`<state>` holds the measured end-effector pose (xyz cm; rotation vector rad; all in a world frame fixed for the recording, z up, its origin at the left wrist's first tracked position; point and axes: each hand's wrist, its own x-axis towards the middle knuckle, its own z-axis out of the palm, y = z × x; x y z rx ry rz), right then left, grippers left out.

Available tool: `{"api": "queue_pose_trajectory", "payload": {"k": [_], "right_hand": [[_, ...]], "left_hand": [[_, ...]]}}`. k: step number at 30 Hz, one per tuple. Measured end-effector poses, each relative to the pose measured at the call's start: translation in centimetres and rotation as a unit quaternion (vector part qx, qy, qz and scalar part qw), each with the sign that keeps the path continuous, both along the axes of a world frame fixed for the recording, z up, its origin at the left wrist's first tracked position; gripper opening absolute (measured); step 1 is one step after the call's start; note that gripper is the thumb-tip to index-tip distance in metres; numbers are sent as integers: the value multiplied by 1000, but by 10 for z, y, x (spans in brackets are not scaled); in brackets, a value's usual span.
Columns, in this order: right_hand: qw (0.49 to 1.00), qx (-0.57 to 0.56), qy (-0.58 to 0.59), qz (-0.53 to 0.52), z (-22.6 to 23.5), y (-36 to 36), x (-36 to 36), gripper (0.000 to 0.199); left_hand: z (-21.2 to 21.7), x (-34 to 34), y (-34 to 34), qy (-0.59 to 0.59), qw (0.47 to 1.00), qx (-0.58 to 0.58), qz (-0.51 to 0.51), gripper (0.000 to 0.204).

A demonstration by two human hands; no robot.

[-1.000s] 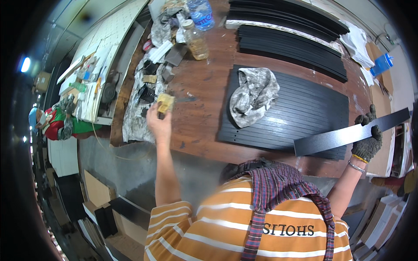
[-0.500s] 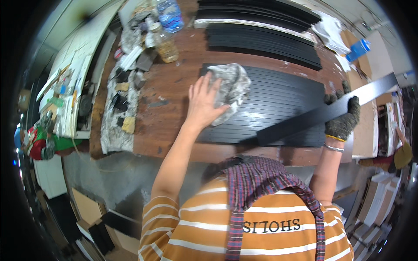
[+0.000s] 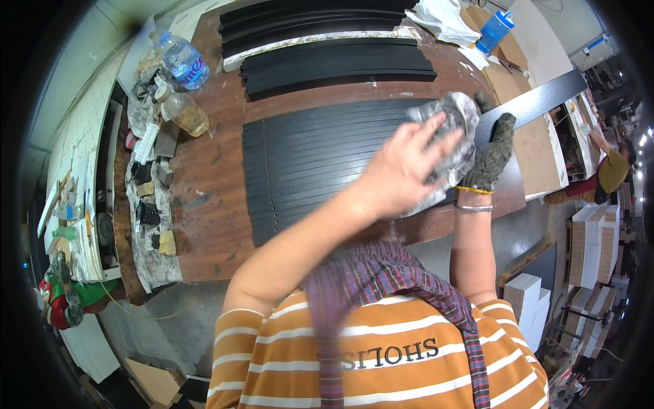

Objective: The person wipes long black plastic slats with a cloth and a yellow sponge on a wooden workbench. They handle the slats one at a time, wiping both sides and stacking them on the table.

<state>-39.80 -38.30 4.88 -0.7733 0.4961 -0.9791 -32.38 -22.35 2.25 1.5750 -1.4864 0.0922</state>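
Observation:
My bare left hand (image 3: 405, 167) presses a grey-stained white rag (image 3: 458, 126), its fingers bent over the cloth and smeared by motion. In a dark knitted glove, my right hand (image 3: 492, 160) grips a long flat black board (image 3: 538, 102), tilted up to the right. The rag covers the board's lower left part, so I cannot tell where that end lies. Beneath my left forearm, black strips (image 3: 320, 143) lie side by side on the brown table (image 3: 211, 235). A row of small holes runs near their left ends.
Behind lie two stacks of black strips (image 3: 334, 65). At the left stand a water bottle (image 3: 184, 61) and a bottle of yellowish liquid (image 3: 182, 112), near a stained cloth (image 3: 153, 249) with small blocks. A blue bottle (image 3: 494, 32) stands far right. Another person (image 3: 612, 167) is beyond the right side.
My left hand and the rag have swept right, from the strips' left side to the held board. My right hand still grips the board. The view has shifted, too.

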Motion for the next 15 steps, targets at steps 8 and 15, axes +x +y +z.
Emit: {"api": "queue_pose_trajectory", "payload": {"k": [8,15], "right_hand": [[989,-30,58,132,8,-59,-22,57],[811,85,20,579,-23,-50,-11,69]], "left_hand": [[-88,11,104,63,986,126,89,72],[-14,18,65,-22,976,-4,218,74]]}}
